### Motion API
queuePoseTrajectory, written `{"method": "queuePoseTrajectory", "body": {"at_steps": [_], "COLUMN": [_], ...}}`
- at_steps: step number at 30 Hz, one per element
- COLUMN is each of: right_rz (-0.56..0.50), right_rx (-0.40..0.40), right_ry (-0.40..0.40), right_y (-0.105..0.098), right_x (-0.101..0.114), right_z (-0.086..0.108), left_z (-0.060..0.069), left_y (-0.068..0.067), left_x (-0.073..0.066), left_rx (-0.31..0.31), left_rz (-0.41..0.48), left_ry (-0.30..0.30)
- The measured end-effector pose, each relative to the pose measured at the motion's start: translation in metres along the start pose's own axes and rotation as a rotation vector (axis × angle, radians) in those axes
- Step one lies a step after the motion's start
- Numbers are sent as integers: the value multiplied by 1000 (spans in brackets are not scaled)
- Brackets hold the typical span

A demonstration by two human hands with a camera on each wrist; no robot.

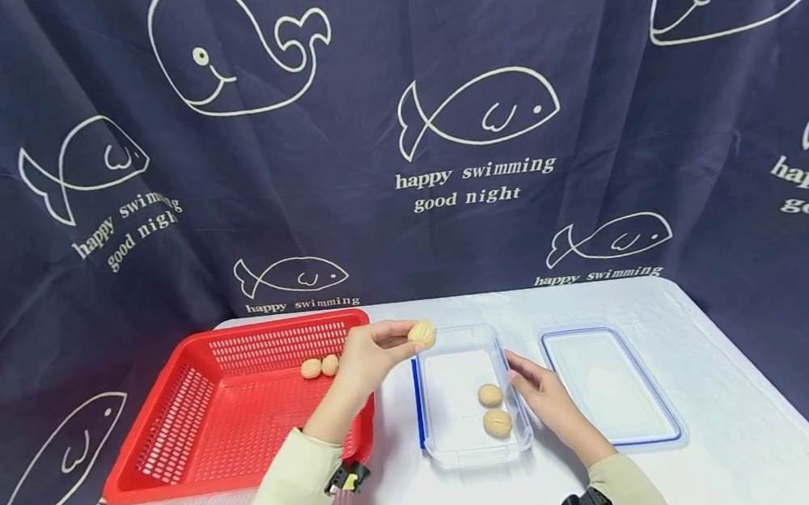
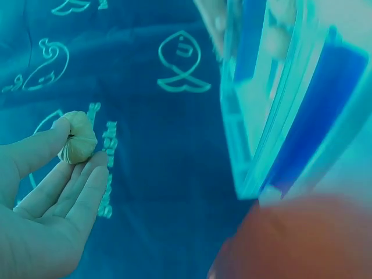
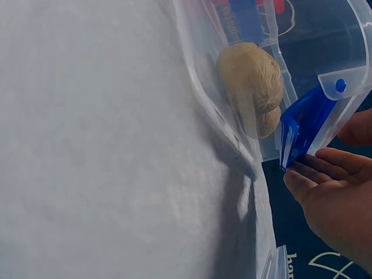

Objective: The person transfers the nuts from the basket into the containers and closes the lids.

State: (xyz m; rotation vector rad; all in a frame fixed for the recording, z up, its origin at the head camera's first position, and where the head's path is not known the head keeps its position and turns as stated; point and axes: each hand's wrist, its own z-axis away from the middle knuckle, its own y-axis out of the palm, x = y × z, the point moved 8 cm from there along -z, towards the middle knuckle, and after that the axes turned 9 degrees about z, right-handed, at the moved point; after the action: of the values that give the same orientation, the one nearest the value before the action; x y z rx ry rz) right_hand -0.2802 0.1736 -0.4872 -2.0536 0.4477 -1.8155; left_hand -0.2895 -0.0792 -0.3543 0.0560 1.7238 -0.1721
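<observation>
My left hand (image 1: 369, 362) pinches a walnut (image 1: 423, 333) between thumb and fingertips, above the far left corner of a clear plastic container (image 1: 461, 458). The left wrist view shows that walnut (image 2: 78, 138) at the fingertips. Two walnuts lie in the container near its right wall, one walnut (image 1: 490, 395) behind another walnut (image 1: 497, 422). My right hand (image 1: 546, 397) touches the container's right side with fairly straight fingers. In the right wrist view its fingertips meet the blue latch (image 3: 308, 125), which hangs outward.
A red perforated basket (image 1: 251, 479) stands at the left, with two walnuts (image 1: 311, 368) near its right wall, partly behind my left hand. To the right of the container lies a clear lid (image 1: 611, 387) with a blue seal. A dark printed curtain (image 1: 373, 231) hangs behind the white table (image 1: 717, 385).
</observation>
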Motion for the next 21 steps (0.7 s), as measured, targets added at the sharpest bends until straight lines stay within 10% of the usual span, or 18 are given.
{"method": "queuePoseTrajectory", "body": {"at_steps": [21], "right_rz": [-33], "right_rx": [14], "right_ry": [15], "right_y": [2], "right_x": [0], "right_z": [-1], "left_z": [22], "left_y": [69], "left_x": [72], "left_rx": [77], "left_rz": [24], "left_ry": [-49]}}
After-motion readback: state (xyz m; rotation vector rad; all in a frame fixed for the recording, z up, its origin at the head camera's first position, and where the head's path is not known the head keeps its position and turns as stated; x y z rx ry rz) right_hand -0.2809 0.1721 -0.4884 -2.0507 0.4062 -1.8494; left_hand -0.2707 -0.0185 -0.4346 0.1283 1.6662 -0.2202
